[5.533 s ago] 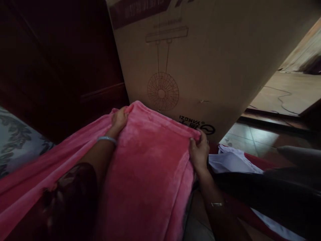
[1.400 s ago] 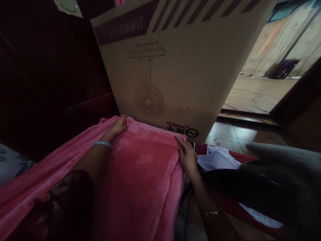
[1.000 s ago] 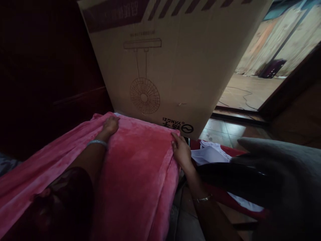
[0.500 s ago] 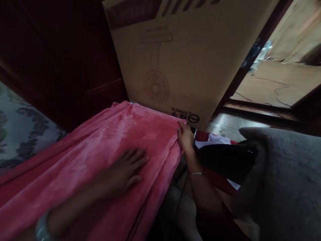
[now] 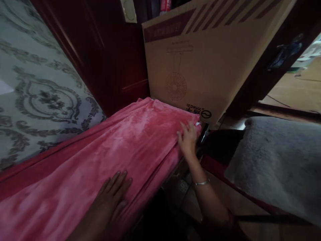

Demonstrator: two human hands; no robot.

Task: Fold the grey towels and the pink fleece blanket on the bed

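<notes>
A pink plush blanket [image 5: 120, 144] spreads over a long low surface, smooth in the middle with folds along its near side. My left hand [image 5: 111, 195] rests flat on its near part, fingers stretched forward. At the far right corner my right hand [image 5: 187, 139] lies on the blanket's edge with its fingers spread. A thin bracelet circles my right wrist. What lies beneath the blanket is mostly hidden; a small white bit and a shiny metal edge show by the far right corner.
A large cardboard box [image 5: 213, 63] with a fan drawing stands against the far end. Dark red wood panelling [image 5: 117, 57] and patterned wallpaper [image 5: 52, 97] are on the left. On the right, a grey plush cover [image 5: 281, 164] drapes over a seat. A doorway opens behind it.
My left hand has slid back nearer to me. My right hand has come off its grip at the corner, fingers now spread on top. The view has turned left.
</notes>
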